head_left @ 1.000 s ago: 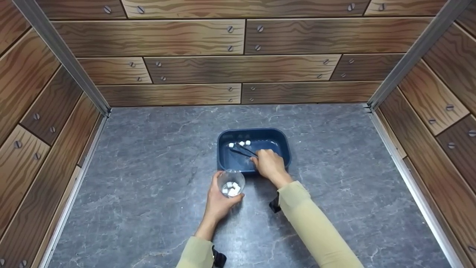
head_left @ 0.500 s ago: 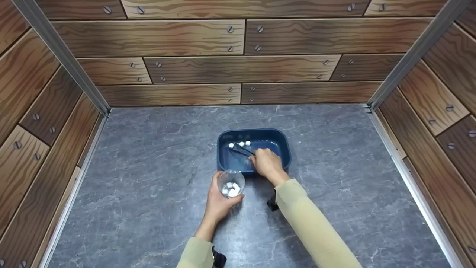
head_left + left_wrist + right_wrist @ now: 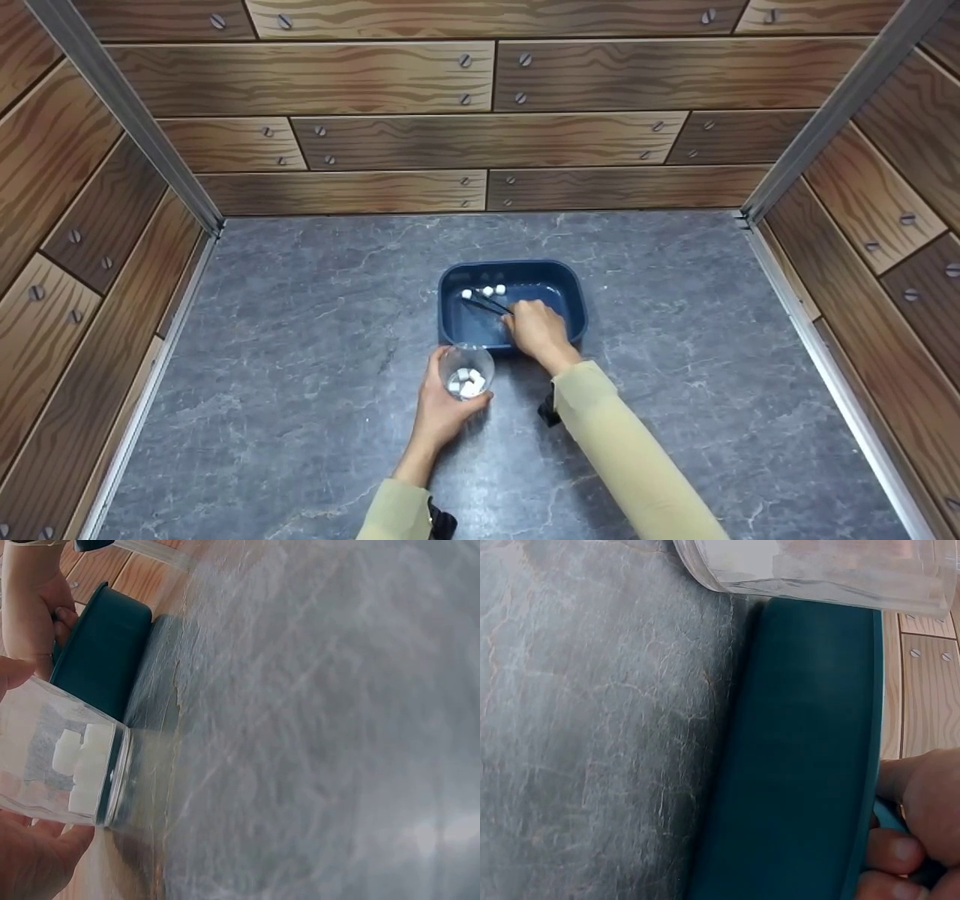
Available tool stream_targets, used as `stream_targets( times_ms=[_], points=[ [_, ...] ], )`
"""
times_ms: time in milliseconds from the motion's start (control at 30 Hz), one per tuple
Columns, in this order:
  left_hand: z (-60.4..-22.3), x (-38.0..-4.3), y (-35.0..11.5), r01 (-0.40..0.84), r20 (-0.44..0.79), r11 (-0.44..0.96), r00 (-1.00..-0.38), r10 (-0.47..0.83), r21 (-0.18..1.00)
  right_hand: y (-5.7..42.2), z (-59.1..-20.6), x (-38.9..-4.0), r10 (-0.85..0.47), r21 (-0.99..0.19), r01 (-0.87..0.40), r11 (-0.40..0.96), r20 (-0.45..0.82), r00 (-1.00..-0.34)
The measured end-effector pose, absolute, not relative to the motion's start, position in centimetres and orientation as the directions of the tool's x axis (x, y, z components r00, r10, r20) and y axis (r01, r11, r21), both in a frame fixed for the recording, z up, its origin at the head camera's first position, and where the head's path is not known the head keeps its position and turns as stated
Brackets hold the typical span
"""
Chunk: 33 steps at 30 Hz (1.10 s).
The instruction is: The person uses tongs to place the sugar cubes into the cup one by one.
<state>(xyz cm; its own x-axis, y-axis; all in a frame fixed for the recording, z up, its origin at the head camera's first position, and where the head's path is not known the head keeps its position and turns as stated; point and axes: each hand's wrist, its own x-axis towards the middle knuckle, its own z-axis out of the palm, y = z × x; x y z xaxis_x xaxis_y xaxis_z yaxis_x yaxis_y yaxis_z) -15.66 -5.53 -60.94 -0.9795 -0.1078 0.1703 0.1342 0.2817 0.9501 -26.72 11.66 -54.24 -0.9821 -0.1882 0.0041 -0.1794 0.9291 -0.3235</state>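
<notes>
Nearest, the left hand (image 3: 442,409) curls round a clear cup (image 3: 466,358), mouth up, several white cubes (image 3: 469,385) at its bottom; this hand matches the earlier frames. Just beyond, the right hand (image 3: 538,328), slightly farther left than a second ago, grips dark tweezers (image 3: 495,303) with curled fingers. The tweezers lie inside the blue tub (image 3: 480,328), slanting away and leftward, arms closer together now, tips at the leftmost cube (image 3: 466,294). Whether they touch it I cannot tell. Two more cubes (image 3: 500,289) sit to its right. The tub's long axis runs left to right.
</notes>
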Motion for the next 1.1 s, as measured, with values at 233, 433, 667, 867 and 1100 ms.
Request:
stream_targets(
  times_ms=[233, 433, 667, 867, 1100],
  points=[
    [-60.85, -15.58, -5.54, 0.128, 0.165, 0.287, -0.980, -0.108, 0.949, 11.57, -54.19, -26.71, -0.184, -0.310, -0.173, 0.935, -0.007, -0.983],
    [-60.74, -15.48, -5.56, 0.107, 0.143, 0.280, -0.984, -0.111, 0.954, 11.45, -54.17, -26.70, -0.174, -0.291, -0.167, 0.942, 0.003, -0.985],
    [-60.76, -15.50, -5.61, 0.109, 0.145, 0.278, -0.983, -0.111, 0.954, 11.29, -54.11, -26.75, -0.160, -0.274, -0.156, 0.949, 0.005, -0.987],
    [-60.78, -15.40, -5.70, 0.089, 0.127, 0.278, -0.985, -0.121, 0.956, 11.16, -54.05, -26.69, -0.177, -0.278, -0.172, 0.945, 0.005, -0.984],
    [-60.71, -15.39, -5.58, 0.090, 0.126, 0.276, -0.985, -0.114, 0.957, 11.46, -53.91, -26.53, -0.178, -0.285, -0.172, 0.943, 0.005, -0.984]
  ],
)
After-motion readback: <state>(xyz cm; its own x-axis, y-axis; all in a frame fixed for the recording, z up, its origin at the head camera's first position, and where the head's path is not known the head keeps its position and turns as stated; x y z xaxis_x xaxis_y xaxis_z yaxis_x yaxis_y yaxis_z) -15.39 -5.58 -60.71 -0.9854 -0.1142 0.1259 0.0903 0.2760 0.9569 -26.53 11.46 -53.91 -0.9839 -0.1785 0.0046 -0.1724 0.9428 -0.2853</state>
